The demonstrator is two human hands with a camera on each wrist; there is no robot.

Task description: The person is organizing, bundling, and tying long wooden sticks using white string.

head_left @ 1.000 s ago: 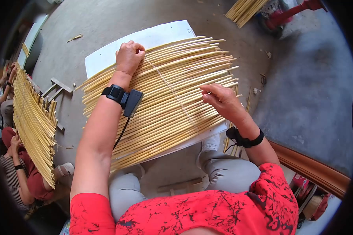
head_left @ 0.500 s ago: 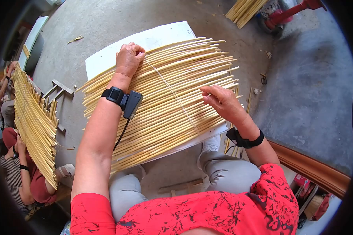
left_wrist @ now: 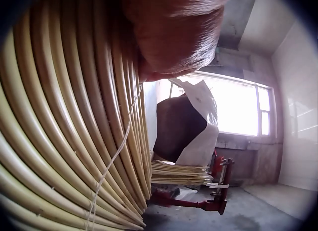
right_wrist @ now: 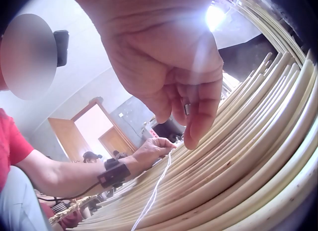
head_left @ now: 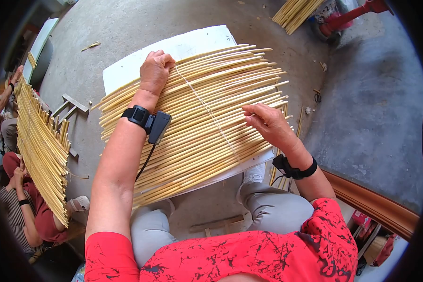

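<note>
A mat of pale yellow stalks lies across a white board, with thin white cord running over the stalks. At the far edge of the mat, the left hand pinches the cord's upper end between thumb and fingers; the right wrist view also shows this hand at the cord. Stalks fill the left of the left wrist view. Above the right part of the mat hangs the right hand, fingers loosely bent. A small metallic piece shows at its fingers; whether worn or held, I cannot tell.
Another stalk mat stands tilted at the left beside other people. A stalk bundle and a red stand are at the upper right. A small wooden stool is on the floor, and a brown wooden edge runs at the right.
Both hands keep nearly the same places over the mat. At the left, another person's hands have shifted slightly on the tilted mat.
</note>
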